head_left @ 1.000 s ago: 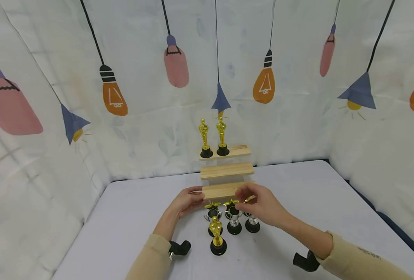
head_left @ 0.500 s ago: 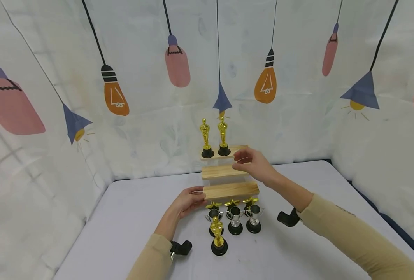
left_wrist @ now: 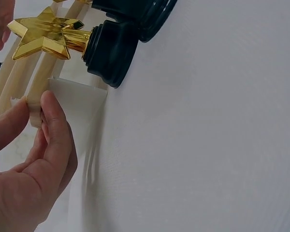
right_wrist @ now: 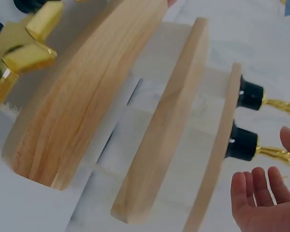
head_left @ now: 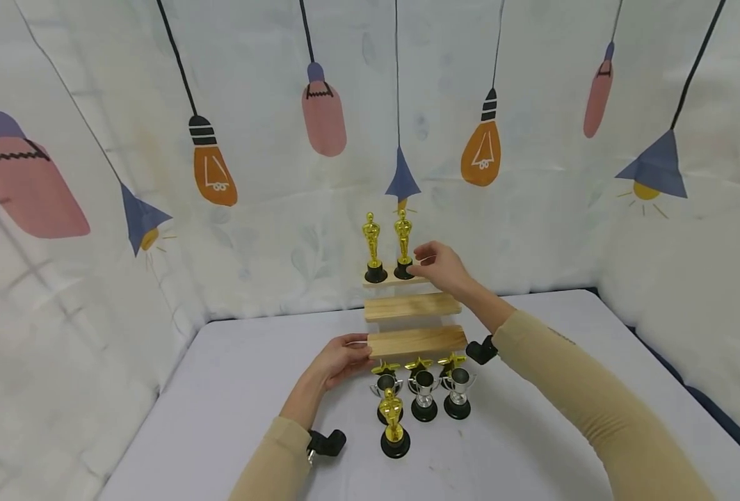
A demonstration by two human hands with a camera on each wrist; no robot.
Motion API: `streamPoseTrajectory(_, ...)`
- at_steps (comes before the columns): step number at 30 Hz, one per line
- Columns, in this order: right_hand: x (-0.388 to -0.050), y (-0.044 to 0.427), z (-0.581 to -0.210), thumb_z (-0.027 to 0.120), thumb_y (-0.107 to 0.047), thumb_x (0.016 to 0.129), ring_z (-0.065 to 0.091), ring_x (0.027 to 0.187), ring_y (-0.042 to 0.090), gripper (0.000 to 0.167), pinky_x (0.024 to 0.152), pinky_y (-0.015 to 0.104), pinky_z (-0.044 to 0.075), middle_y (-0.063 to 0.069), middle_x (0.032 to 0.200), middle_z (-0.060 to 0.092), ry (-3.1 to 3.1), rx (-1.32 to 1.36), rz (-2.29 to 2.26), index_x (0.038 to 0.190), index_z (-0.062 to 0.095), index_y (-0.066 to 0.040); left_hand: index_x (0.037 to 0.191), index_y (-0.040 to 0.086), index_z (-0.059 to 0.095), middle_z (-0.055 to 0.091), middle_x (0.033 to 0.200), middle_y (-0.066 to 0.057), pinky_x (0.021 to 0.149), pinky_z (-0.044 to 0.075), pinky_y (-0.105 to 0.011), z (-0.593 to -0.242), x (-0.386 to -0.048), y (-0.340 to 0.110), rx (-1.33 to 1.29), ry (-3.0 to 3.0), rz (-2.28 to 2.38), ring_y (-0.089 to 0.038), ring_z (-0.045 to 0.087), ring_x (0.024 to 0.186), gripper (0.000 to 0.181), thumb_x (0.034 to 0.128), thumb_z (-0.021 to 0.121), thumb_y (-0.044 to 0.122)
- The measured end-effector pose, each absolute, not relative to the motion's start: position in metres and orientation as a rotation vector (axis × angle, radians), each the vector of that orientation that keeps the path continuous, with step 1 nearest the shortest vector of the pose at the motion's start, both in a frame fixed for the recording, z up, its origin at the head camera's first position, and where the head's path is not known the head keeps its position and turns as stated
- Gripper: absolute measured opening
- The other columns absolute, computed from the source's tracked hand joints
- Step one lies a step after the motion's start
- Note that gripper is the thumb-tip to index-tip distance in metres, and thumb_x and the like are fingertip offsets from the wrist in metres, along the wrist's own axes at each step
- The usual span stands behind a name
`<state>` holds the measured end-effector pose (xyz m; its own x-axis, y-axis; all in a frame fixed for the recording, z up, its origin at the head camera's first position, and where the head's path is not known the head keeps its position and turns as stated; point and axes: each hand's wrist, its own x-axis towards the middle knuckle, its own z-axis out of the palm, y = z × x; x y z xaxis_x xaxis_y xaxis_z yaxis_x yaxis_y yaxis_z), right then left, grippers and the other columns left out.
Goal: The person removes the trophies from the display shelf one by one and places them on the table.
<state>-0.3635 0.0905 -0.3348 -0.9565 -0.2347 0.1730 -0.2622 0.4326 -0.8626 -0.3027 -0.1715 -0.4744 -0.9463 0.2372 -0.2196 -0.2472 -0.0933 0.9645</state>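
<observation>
A tiered stand has three wooden boards: a bottom board (head_left: 416, 341), a middle board (head_left: 412, 307) and a top board (right_wrist: 216, 150). My left hand (head_left: 337, 360) pinches the left end of the bottom board between thumb and fingers. On the top board stand two gold figurine trophies on black bases, a left one (head_left: 373, 240) and a right one (head_left: 403, 236). Beside the right one is my right hand (head_left: 443, 267), its fingers loosely bent and nothing between them. The right wrist view shows the fingers (right_wrist: 261, 191) apart from that figurine's base.
In front of the stand, star trophies (left_wrist: 44, 36) form a row, with silver cup trophies (head_left: 424, 386) before them. Another gold figurine trophy (head_left: 392, 417) stands nearest me. A white cloth covers the table (head_left: 251, 390). Behind it hangs a curtain (head_left: 282, 229) printed with lamps.
My right hand has risen from above the cup trophies, past the middle board, to the right figurine on the top board. My left hand has stayed at the bottom board.
</observation>
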Motion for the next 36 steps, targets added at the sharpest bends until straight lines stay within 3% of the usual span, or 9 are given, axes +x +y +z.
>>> streamPoseTrajectory(14,-0.39,0.072,-0.352,0.072,-0.02,0.099,0.056,0.122,0.035,0.049,0.096,0.046,0.054,0.018,0.137,0.059,-2.685,0.423,1.499,0.14,0.058,0.0,0.146,-0.012,0.043,0.06,0.128,-0.026,0.089,0.06,-0.034,-0.477,-0.304,-0.172,0.004,1.878,2.092,-0.024,0.067,0.1,0.051,0.0997,0.063,-0.002)
streamPoseTrajectory(24,-0.384,0.076,-0.35,0.072,-0.017,0.098,0.057,0.121,0.036,0.045,0.097,0.048,0.053,0.02,0.13,0.06,-2.668,0.43,1.531,0.137,0.058,0.002,0.145,-0.012,0.043,0.06,0.128,-0.027,0.088,0.06,-0.034,-0.476,-0.304,-0.173,0.01,1.89,2.093,-0.024,0.068,0.099,0.051,0.0992,0.063,-0.002)
streamPoseTrajectory(36,-0.366,0.09,-0.343,0.072,-0.017,0.098,0.054,0.128,0.036,0.048,0.1,0.05,0.052,0.019,0.136,0.057,-2.669,0.46,1.633,0.14,0.055,0.002,0.145,-0.011,0.044,0.06,0.127,-0.026,0.089,0.06,-0.035,-0.473,-0.302,-0.171,-0.018,1.881,2.097,-0.024,0.068,0.099,0.051,0.0989,0.064,-0.003)
